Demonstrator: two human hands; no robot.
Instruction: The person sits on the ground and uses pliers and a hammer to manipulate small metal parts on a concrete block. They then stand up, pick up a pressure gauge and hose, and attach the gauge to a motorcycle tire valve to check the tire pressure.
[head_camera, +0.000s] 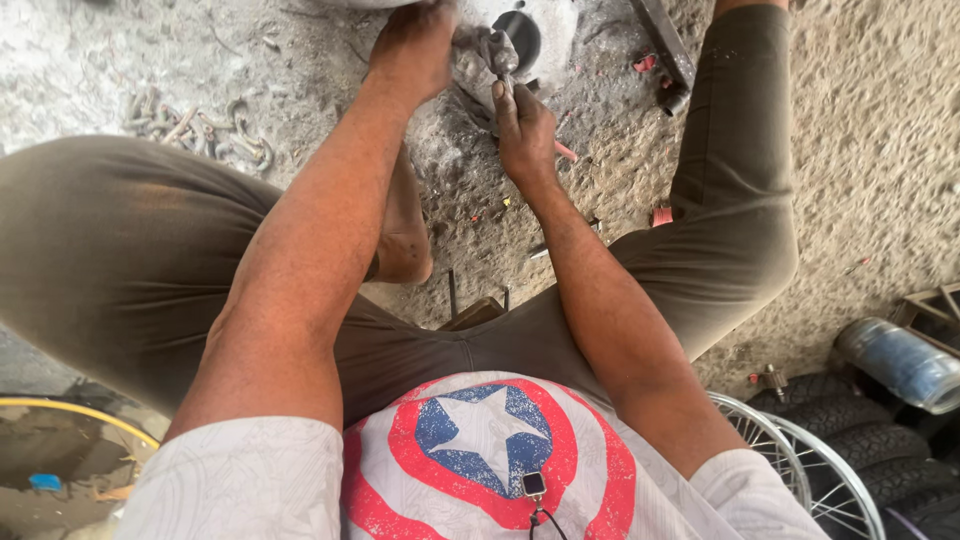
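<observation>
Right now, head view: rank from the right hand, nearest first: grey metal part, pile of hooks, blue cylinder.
1. Grey metal part: top centre on the ground, just above the right hand, whose fingers reach it.
2. Pile of hooks: on the ground, upper left, beyond the left arm.
3. Blue cylinder: lower right, beside the tyres.

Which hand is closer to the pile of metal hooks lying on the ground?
Left. The left hand is to the right of the hooks, at the grey metal part. The right hand is farther right, past the left forearm.
</observation>
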